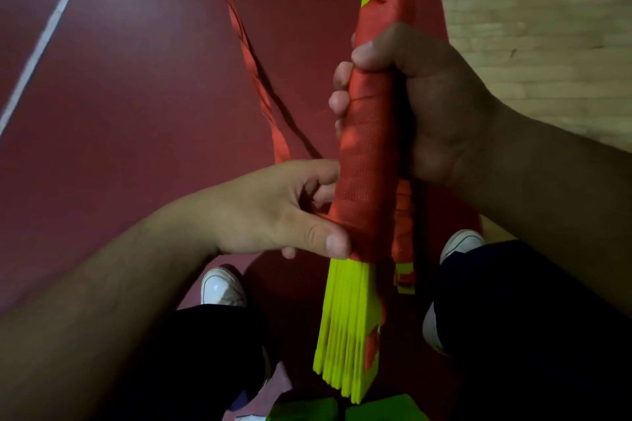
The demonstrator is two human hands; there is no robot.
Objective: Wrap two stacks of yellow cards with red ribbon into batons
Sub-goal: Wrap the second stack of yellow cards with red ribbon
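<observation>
gripping the yellow card stack (345,318) upright over the floor, right hand (427,106) was clenched on its red ribbon (367,147) wrap; left hand (284,212) pinched the wrap's lower edge. stack prob light, stiff, ends splay; hold mid-wrap.

I see the stack of yellow cards (349,325) standing nearly upright, long and narrow, its lower ends fanned apart into thin separate slats. Red ribbon (367,154) is wound tightly around the middle of that stack, forming a thick woven-looking sleeve, with bare yellow showing above and below it. From the sleeve's lower left edge a loose ribbon tail (251,61) runs up and away to the left, twisted along its length. Just right of the stack, partly hidden behind it, I make out a second wrapped bundle (405,249), red over yellow.
</observation>
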